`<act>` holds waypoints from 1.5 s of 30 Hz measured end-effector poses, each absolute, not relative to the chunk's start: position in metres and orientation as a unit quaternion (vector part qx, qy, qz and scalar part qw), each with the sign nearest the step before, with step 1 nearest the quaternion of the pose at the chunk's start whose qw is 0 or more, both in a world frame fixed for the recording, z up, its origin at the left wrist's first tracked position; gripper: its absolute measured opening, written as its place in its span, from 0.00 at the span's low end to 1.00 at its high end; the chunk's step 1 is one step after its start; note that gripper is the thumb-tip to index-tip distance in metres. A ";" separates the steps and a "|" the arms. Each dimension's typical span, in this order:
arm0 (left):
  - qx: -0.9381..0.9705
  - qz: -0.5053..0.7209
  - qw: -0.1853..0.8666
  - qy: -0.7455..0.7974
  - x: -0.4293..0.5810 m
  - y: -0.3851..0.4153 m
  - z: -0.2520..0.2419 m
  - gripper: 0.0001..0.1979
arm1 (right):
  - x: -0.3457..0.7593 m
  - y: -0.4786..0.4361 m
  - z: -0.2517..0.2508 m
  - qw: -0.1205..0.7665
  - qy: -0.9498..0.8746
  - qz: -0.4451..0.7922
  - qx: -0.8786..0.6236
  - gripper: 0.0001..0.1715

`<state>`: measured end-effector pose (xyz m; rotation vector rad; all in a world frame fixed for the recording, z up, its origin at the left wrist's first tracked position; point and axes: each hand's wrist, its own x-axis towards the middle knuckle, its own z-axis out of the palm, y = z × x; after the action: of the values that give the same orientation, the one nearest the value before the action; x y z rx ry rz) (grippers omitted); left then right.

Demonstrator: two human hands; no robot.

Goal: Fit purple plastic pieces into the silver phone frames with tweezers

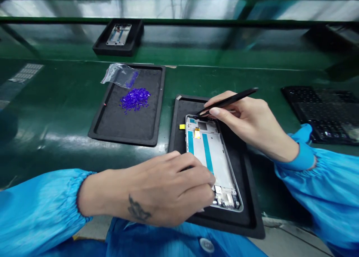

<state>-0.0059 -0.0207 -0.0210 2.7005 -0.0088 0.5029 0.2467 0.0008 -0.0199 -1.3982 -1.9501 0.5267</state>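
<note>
Hands apart! Right hand [246,124] pinching tweezers [228,101], tips right at top edge of phone frame [209,156]; left hand [168,186] on frame's lower half, grip unclear; black tray [252,227] beneath.

A glossy green tabletop [56,100] fills the middle of the view, running from 9 o'clock across to 3 o'clock. Behind it, at 12 o'clock, rises a green shelf [179,51] carrying a black tray [112,51]. Two dark green rails [196,21] run level above the shelf, and behind them shiny silver sheeting [168,8] throws back blurred light. Light lands on the tabletop as a white streak at 9 o'clock and a pale grid-shaped glare at 10 o'clock. A dark ridged mat [322,115] lies at 3 o'clock. Pale floor [291,242] shows at 5 o'clock and again at 7 o'clock.
</note>
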 end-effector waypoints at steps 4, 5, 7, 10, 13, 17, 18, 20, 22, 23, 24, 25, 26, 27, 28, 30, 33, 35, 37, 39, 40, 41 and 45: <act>0.965 0.178 0.195 -0.005 -0.006 -0.021 -0.021 0.08 | 0.246 0.000 -0.020 0.342 -0.742 0.214 -0.535 0.13; 0.965 0.176 0.194 -0.005 -0.006 -0.021 -0.021 0.07 | 0.245 -0.001 -0.021 0.344 -0.742 0.217 -0.533 0.14; 0.966 0.172 0.194 -0.004 -0.005 -0.021 -0.021 0.07 | 0.245 -0.001 -0.021 0.342 -0.744 0.217 -0.531 0.14; 0.967 0.171 0.187 -0.007 -0.006 -0.021 -0.022 0.07 | 0.246 -0.001 -0.020 0.332 -0.750 0.208 -0.533 0.14; 0.970 0.165 0.179 -0.007 -0.006 -0.021 -0.024 0.07 | 0.248 0.001 -0.019 0.331 -0.747 0.210 -0.536 0.14; 0.972 0.168 0.167 0.000 -0.007 -0.023 -0.030 0.06 | 0.250 0.003 -0.019 0.379 -0.707 0.290 -0.522 0.16; 0.973 0.166 0.160 0.005 -0.007 -0.024 -0.032 0.05 | 0.251 0.004 -0.020 0.402 -0.686 0.317 -0.518 0.16; 0.976 0.161 0.148 0.016 -0.006 -0.026 -0.037 0.05 | 0.253 0.007 -0.023 0.453 -0.640 0.350 -0.513 0.16; 0.977 0.158 0.139 0.030 -0.006 -0.027 -0.042 0.05 | 0.256 0.011 -0.026 0.501 -0.601 0.354 -0.513 0.17; 0.978 0.155 0.138 0.035 -0.005 -0.027 -0.044 0.04 | 0.258 0.013 -0.027 0.522 -0.585 0.350 -0.513 0.17; 0.978 0.151 0.139 0.039 -0.005 -0.027 -0.045 0.04 | 0.260 0.015 -0.028 0.538 -0.573 0.345 -0.513 0.17; 0.979 0.143 0.142 0.043 -0.005 -0.026 -0.046 0.04 | 0.262 0.018 -0.029 0.551 -0.563 0.340 -0.513 0.17; 0.980 0.131 0.144 0.046 -0.005 -0.026 -0.045 0.04 | 0.265 0.020 -0.029 0.561 -0.556 0.335 -0.513 0.17; 0.981 0.119 0.144 0.047 -0.005 -0.025 -0.044 0.05 | 0.267 0.022 -0.029 0.568 -0.550 0.332 -0.514 0.17; 0.983 0.111 0.139 0.048 -0.005 -0.024 -0.042 0.06 | 0.269 0.024 -0.029 0.575 -0.547 0.327 -0.513 0.17; 0.986 0.109 0.115 0.049 -0.005 -0.024 -0.036 0.08 | 0.274 0.028 -0.027 0.586 -0.542 0.318 -0.511 0.18; 0.990 0.125 0.059 0.029 -0.006 -0.027 -0.029 0.13 | 0.283 0.032 -0.025 0.601 -0.535 0.299 -0.513 0.21; 0.992 0.124 0.029 0.001 -0.007 -0.032 -0.025 0.17 | 0.290 0.035 -0.025 0.606 -0.529 0.284 -0.521 0.24; 0.993 0.116 0.001 -0.020 -0.007 -0.038 -0.024 0.19 | 0.296 0.036 -0.024 0.610 -0.525 0.271 -0.527 0.27; 0.994 0.106 -0.026 -0.028 -0.007 -0.043 -0.023 0.18 | 0.300 0.036 -0.023 0.616 -0.525 0.262 -0.526 0.29; 0.994 0.100 -0.040 -0.029 -0.006 -0.045 -0.023 0.17 | 0.302 0.034 -0.022 0.619 -0.526 0.258 -0.523 0.30; 0.994 0.095 -0.054 -0.029 -0.006 -0.046 -0.023 0.16 | 0.302 0.032 -0.021 0.622 -0.527 0.255 -0.520 0.31; 0.989 0.097 -0.112 -0.014 0.000 -0.040 -0.024 0.14 | 0.300 0.017 -0.011 0.621 -0.539 0.223 -0.524 0.31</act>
<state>-0.0003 -0.0399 -0.0237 3.3495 -0.0467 0.3284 0.2998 0.0166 -0.0112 -1.2040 -1.2400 0.5115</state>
